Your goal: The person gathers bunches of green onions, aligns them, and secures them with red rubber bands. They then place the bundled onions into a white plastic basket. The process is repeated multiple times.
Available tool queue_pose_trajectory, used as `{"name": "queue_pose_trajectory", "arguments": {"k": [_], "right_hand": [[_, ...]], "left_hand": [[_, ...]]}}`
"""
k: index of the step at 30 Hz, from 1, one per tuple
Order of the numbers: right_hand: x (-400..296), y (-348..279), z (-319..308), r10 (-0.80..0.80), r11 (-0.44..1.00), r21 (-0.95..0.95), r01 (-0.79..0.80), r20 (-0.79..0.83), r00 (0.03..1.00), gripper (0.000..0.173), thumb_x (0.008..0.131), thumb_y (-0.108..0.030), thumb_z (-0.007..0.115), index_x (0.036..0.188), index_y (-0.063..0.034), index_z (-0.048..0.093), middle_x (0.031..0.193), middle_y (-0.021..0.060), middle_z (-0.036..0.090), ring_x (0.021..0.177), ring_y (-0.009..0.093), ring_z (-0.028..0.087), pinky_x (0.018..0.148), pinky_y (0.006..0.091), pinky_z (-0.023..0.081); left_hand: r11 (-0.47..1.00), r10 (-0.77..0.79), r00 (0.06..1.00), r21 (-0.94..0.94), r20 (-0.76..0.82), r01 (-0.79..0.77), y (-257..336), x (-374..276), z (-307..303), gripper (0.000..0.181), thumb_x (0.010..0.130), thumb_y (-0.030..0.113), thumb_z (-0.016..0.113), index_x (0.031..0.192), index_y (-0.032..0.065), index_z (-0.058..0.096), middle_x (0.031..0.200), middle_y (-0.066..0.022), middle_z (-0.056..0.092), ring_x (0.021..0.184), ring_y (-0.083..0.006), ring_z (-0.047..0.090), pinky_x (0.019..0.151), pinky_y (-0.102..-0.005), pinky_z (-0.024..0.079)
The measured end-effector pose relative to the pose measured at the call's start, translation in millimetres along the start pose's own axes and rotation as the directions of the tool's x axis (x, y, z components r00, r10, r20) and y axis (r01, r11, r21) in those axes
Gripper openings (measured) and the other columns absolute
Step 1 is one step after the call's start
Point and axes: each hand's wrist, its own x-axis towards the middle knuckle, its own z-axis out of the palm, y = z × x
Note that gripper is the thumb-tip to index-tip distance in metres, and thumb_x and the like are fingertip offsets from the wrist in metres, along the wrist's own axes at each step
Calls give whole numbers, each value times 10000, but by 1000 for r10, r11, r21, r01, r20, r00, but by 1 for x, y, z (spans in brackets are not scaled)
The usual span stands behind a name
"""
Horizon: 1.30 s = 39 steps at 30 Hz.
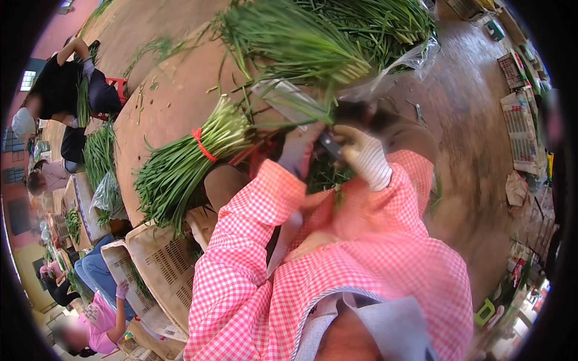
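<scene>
A knife with a broad metal blade (286,101) lies slantwise before me, its black handle (331,145) between my two gloved hands. My right hand (366,155), in a pale knitted glove, is closed at that handle. My left hand (298,151) is curled by the base of the blade; blur hides whether it grips anything. Loose green leaves (311,110) cross the blade. To the left, a bundle of garlic chives (189,158) is tied with a red band (203,145), its pale stems toward the knife. A large loose heap of chives (298,40) lies beyond the blade.
Clear plastic sheeting (417,58) lies at the heap's right. Plastic crates (158,266) stand close on my left. Co-workers sit farther left, one holding greens (83,101). More crates (519,131) line the right side. Leaf scraps (140,97) litter the brown floor (465,113).
</scene>
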Motion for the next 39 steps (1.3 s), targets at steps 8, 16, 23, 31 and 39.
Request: {"name": "queue_pose_trajectory", "arguments": {"k": [8, 16, 23, 31, 39], "right_hand": [[11, -12, -30, -26, 263, -955, 133, 131, 991, 391, 670, -346, 707, 894, -34, 638, 838, 184, 642, 783, 333, 629, 706, 416, 506], [32, -32, -13, -169, 219, -909, 355, 323, 931, 305, 706, -228, 665, 926, -19, 636, 806, 195, 630, 743, 341, 633, 663, 392, 513], [17, -37, 21, -15, 998, 54, 10, 90, 996, 218, 806, -139, 650, 1000, -39, 629, 578, -11, 511, 433, 49, 472, 356, 220, 352], [25, -21, 74, 157, 986, 25, -163, 165, 974, 248, 795, -193, 649, 997, -49, 632, 566, 25, 524, 427, 90, 484, 354, 240, 366], [33, -23, 86, 220, 973, 15, -228, 217, 951, 261, 784, -150, 645, 1026, -53, 628, 531, 26, 516, 397, 89, 458, 344, 216, 343]], "left_hand": [[918, 66, 995, 395, -78, -30, -51, 0, 16, 363, 871, 367, 619, 1072, 66, 647, 840, 38, 606, 728, -46, 498, 616, -207, 393], [669, 153, 980, 744, -125, -10, 12, -32, 43, 475, 842, 457, 596, 849, -18, 602, 713, -87, 567, 704, -139, 512, 667, -285, 408], [360, 526, 819, 813, 229, -458, 56, -94, -29, 238, 832, 98, 642, 1056, 22, 623, 1002, -138, 599, 937, -238, 589, 826, -303, 463], [-429, 529, 809, 903, 258, -8, 142, -79, -108, 210, 803, 241, 655, 954, 102, 611, 886, -101, 570, 838, -281, 577, 718, -354, 459], [-337, 276, 961, 938, 17, 80, 164, -53, -112, 274, 825, 327, 616, 955, 88, 589, 903, -108, 562, 846, -300, 576, 717, -381, 460]]}}
